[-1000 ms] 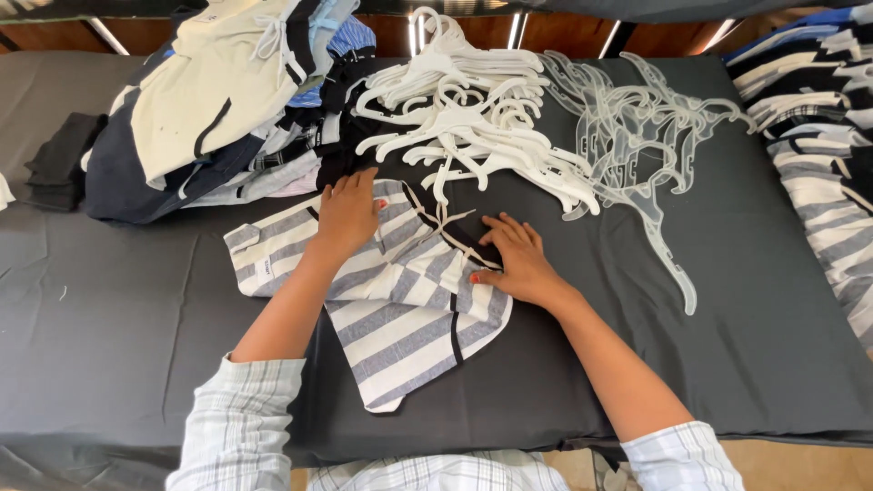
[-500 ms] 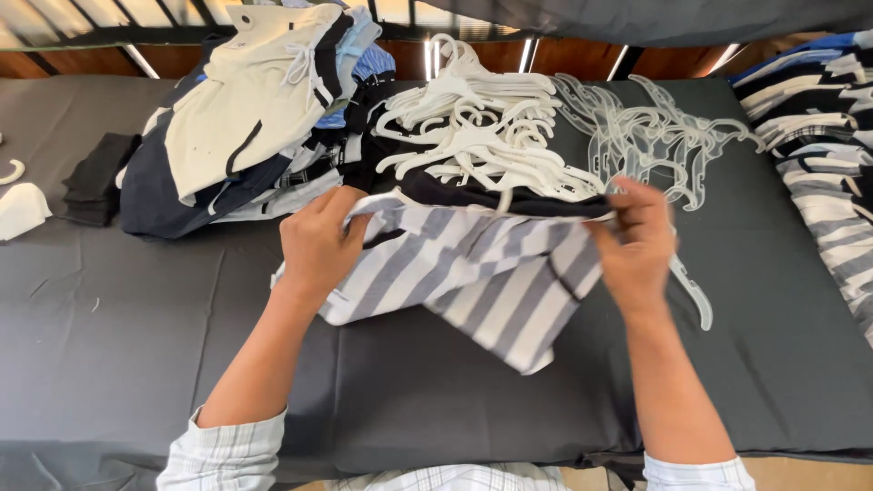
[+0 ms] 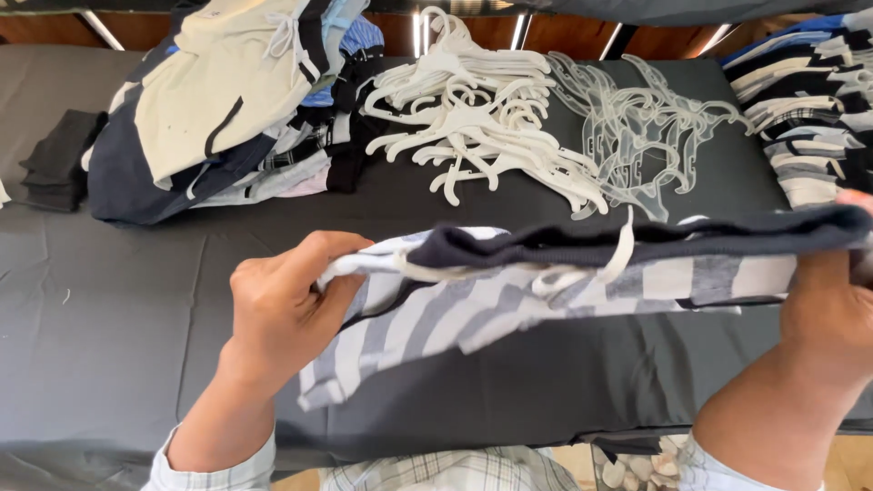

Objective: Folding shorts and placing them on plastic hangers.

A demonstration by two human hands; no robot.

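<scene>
Head view: striped garment lifted and stretched flat between both hands above the dark table.

At nine o'clock the left hand (image 3: 282,305) has its fingers closed on the left end of the grey-and-white striped garment (image 3: 509,291), thumb on top; the dark waistband and white drawstring run toward three o'clock, where the right hand (image 3: 832,309) grips the other end, its fingertips hidden by cloth. The garment hangs clear of the grey table cover (image 3: 109,318). This looks like the straighten-out step of a fold; next it needs level tension and an even lay-down. At eleven o'clock lies a clothes heap (image 3: 218,109), at twelve white hangers (image 3: 473,118), at one clear hangers (image 3: 646,136). Against half a second ago, the hands are wider apart and the garment is tauter.
</scene>
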